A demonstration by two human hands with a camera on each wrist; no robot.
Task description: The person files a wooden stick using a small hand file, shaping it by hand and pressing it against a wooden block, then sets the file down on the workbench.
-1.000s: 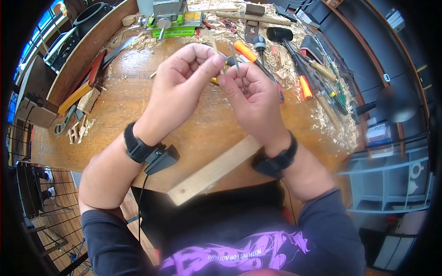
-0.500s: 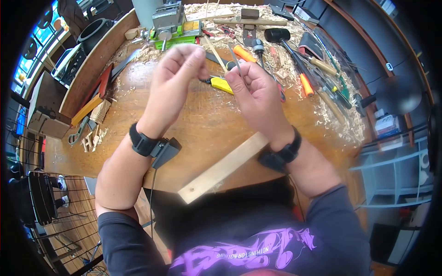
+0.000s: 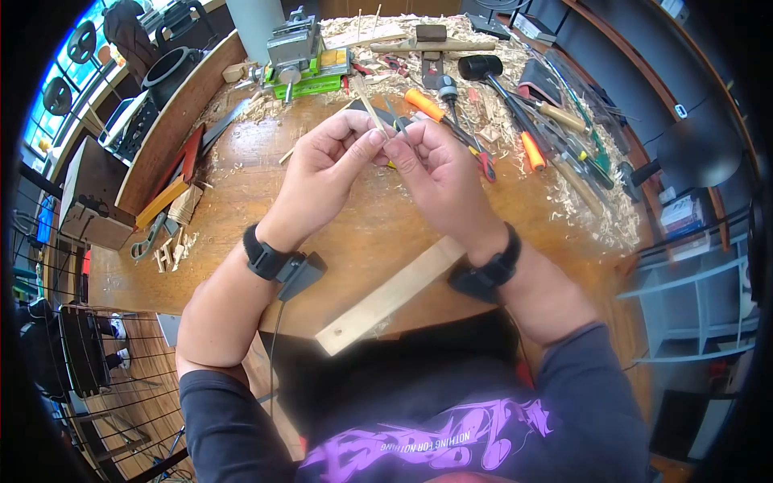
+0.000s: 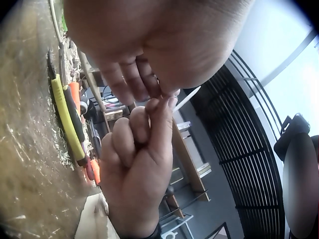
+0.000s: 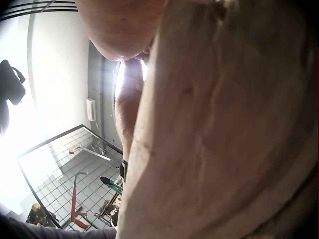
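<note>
Both hands meet above the bench in the head view. My left hand [image 3: 326,169] pinches a thin wooden stick [image 3: 369,106] between thumb and fingers. The right hand [image 3: 443,181] grips a slim dark metal tool [image 3: 391,111] beside the stick, its fingertips close to the left ones. In the left wrist view the left hand [image 4: 159,45] and right hand [image 4: 137,164] touch at the fingertips, which hide the grip. A pale wooden board [image 3: 390,298] slants below the right forearm. In the right wrist view, a blurred tan surface covers the right half.
Beyond the hands lie a vise [image 3: 291,48], a black mallet [image 3: 481,67], an orange-handled tool [image 3: 424,105], chisels and many shavings. A yellow knife [image 4: 68,119] shows in the left wrist view. Scissors [image 3: 147,239] and wood scraps lie at the left.
My left hand came off the stick, then moved back right to pinch it beside the right hand. The right hand keeps its hold on the metal tool.
</note>
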